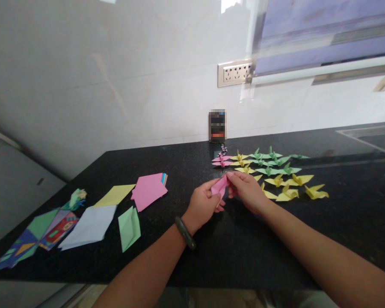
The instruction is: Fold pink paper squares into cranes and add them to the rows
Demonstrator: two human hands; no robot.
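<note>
Both hands meet over the black counter point(179, 171) on a folded pink paper piece point(220, 187). My left hand point(202, 204), with a dark bangle on its wrist, pinches the paper's lower left part. My right hand point(247, 190) pinches its upper right edge with closed fingers. Just behind the hands lie rows of finished paper cranes: pink ones point(221, 161), green ones point(271, 164) and yellow ones point(288, 186).
To the left lie flat sheets: a pink stack point(148, 191), a yellow sheet point(115, 195), a folded green sheet point(129, 227), a pale blue sheet point(90, 226) and patterned paper point(41, 233). A small dark object point(217, 125) leans on the wall under a socket panel point(235, 73).
</note>
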